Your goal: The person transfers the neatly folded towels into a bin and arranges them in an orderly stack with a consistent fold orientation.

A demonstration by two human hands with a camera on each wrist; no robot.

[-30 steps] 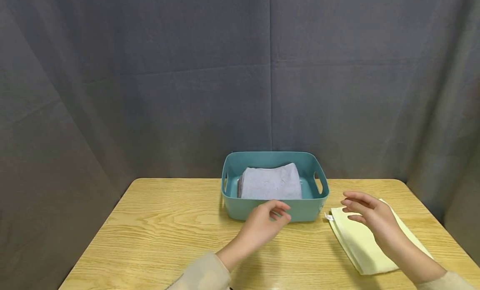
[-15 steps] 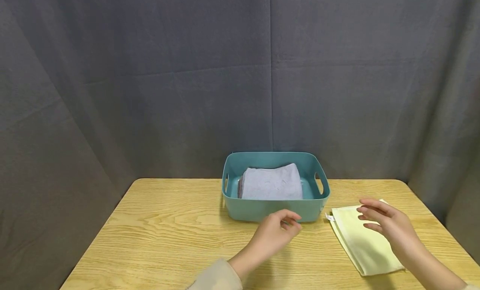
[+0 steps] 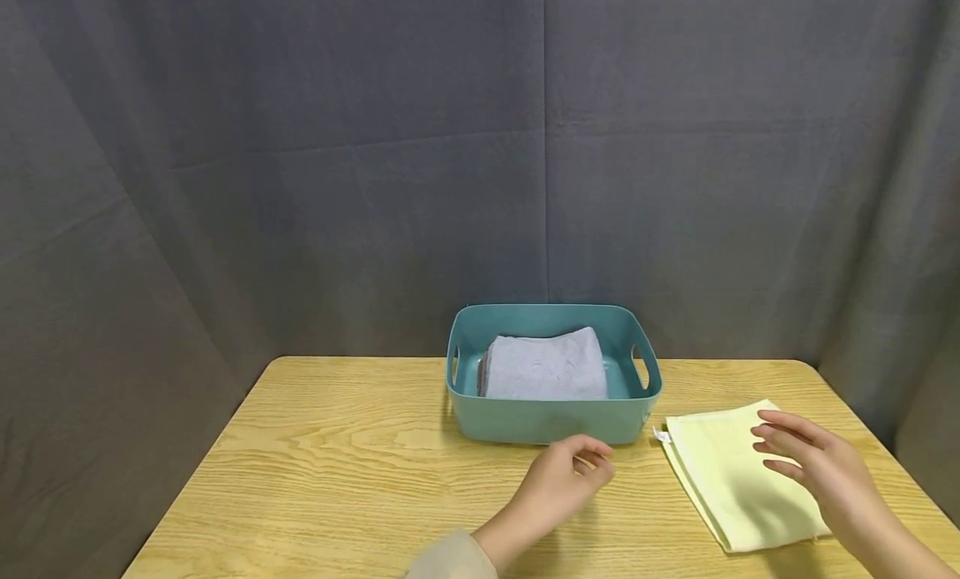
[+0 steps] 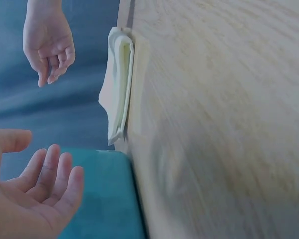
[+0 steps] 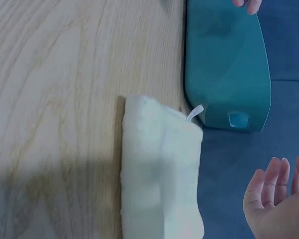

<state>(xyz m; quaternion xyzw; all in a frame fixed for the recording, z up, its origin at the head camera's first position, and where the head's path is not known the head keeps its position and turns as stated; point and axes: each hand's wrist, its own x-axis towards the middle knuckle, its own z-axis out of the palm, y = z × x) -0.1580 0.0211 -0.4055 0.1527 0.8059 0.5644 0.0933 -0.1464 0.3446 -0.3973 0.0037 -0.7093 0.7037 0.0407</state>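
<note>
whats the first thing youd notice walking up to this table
The teal basket at the back middle of the wooden table draws the eye first, with a folded grey towel lying inside it. To its right a folded pale yellow cloth lies flat on the table. The right hand hovers over that cloth with fingers spread, and the left hand hangs loosely curled in front of the basket, holding nothing.
</note>
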